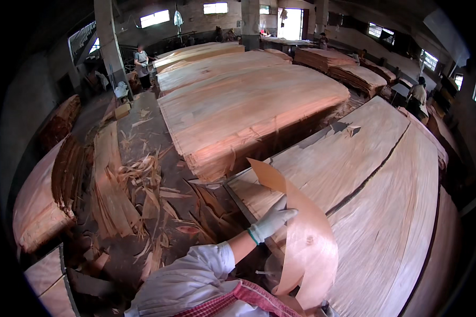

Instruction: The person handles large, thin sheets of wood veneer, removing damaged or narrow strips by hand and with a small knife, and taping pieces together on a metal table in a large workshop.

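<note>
My left hand (274,219), in a pale glove with a green cuff, is closed on the left edge of a curved wood veneer strip (309,232). The strip bows upright in front of me, its top end bent over to the left and its lower end split. A knot mark shows on its face. Only a sliver of my right hand (328,309), also gloved, shows at the bottom edge beside the strip's lower end; its fingers are hidden. Beneath and to the right lies a wide veneer sheet (386,211) with a long dark gap (367,182) running through it.
Tall veneer stacks (248,100) stand ahead. Torn veneer scraps (143,179) litter the floor on the left, near another stack (42,206). One person (142,63) stands far left by a pillar (110,42); another person (419,98) is at the right.
</note>
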Action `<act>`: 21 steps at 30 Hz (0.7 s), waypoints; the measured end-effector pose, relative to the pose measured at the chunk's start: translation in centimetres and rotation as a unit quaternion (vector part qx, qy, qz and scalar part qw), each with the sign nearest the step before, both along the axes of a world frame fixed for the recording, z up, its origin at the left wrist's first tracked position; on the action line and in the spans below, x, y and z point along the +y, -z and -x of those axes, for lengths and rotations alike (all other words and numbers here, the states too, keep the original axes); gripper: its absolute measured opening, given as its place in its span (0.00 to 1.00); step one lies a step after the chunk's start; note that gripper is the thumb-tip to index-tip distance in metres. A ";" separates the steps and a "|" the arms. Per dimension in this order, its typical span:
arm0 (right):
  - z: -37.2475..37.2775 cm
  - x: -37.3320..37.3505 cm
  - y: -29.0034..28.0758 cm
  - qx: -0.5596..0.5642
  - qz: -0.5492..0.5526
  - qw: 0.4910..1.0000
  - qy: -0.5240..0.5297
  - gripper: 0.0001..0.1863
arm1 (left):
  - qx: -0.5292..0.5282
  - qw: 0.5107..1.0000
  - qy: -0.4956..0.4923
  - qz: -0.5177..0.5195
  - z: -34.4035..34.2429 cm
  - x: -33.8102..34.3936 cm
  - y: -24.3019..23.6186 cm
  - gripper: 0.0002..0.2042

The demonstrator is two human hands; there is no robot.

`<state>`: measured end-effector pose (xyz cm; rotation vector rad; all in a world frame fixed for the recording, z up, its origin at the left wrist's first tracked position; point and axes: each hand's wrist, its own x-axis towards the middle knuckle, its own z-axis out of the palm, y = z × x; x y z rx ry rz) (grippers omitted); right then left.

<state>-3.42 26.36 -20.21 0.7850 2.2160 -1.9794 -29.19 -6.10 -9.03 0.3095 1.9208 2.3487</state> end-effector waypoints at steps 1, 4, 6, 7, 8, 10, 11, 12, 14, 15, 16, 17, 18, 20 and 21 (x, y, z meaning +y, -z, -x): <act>0.2 0.1 -0.1 0.002 0.000 1.000 0.000 0.18 | 0.000 1.000 0.010 0.002 0.0 0.3 -0.2 0.23; 0.7 0.5 -0.3 0.009 0.002 1.000 0.005 0.18 | -0.006 1.000 0.022 -0.014 -0.1 1.2 -0.2 0.22; 0.7 0.6 -0.4 0.014 0.005 1.000 0.006 0.18 | -0.014 0.999 0.021 -0.031 0.0 1.7 -0.1 0.22; 0.7 0.8 -0.6 0.016 0.004 1.000 0.010 0.18 | -0.002 0.999 0.029 -0.020 0.3 1.9 0.0 0.20; 0.8 0.9 -0.7 0.018 0.006 1.000 0.011 0.18 | 0.009 0.999 0.038 -0.010 0.6 2.1 0.1 0.19; 0.8 1.2 -1.1 0.026 0.004 0.999 0.019 0.18 | -0.010 0.999 0.047 -0.016 0.6 3.1 -1.2 0.16; 0.8 1.5 -1.2 0.028 0.001 0.999 0.026 0.18 | -0.028 0.998 0.056 -0.022 0.8 3.8 -1.6 0.14; 0.7 1.7 -1.4 0.032 -0.001 0.999 0.029 0.18 | -0.029 0.998 0.052 -0.022 1.6 4.6 -0.7 0.14; 0.3 2.8 -1.8 0.042 -0.006 0.998 0.045 0.18 | 0.056 0.997 0.047 -0.005 4.4 7.8 1.7 0.09; -0.3 3.8 -2.2 0.048 -0.011 0.997 0.065 0.18 | -0.010 0.994 0.106 0.028 5.4 9.8 0.6 0.08; -1.0 4.9 -2.8 0.056 -0.018 0.995 0.085 0.18 | -0.001 0.990 0.127 0.054 6.4 12.3 -0.3 0.09; -1.9 5.9 -3.3 0.062 -0.019 0.993 0.103 0.19 | -0.007 0.989 0.145 0.024 7.5 14.6 -0.8 0.09; -3.2 7.3 -4.2 0.071 -0.023 0.989 0.124 0.19 | -0.019 0.985 0.172 -0.010 8.4 17.0 -1.3 0.09; -7.0 10.5 -6.7 0.095 -0.022 0.982 0.163 0.19 | -0.001 0.965 0.259 -0.035 10.8 20.3 -4.4 0.11; -9.2 11.8 -8.8 0.115 -0.021 0.976 0.183 0.19 | 0.003 0.962 0.272 -0.035 11.6 21.9 -6.7 0.12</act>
